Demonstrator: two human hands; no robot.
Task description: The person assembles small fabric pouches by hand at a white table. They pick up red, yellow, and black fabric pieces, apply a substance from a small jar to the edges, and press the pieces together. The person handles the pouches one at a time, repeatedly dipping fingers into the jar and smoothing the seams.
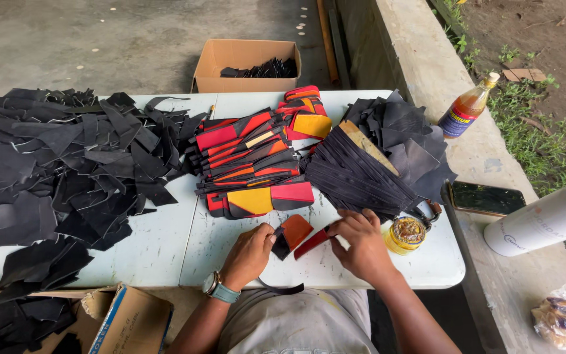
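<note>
Where white table (pixel 165 249) meets concrete floor (pixel 99 39) — left hand (pixel 249 254) grip pinching orange piece (pixel 294 231), right hand (pixel 361 244) grip red strip (pixel 312 243).

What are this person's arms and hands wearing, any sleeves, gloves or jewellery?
Both forearms are bare, with no sleeves and no gloves in view. The left hand has a wristwatch at the wrist, with a round silver-coloured case and a teal strap. The right hand and its wrist carry nothing that can be seen.
</note>
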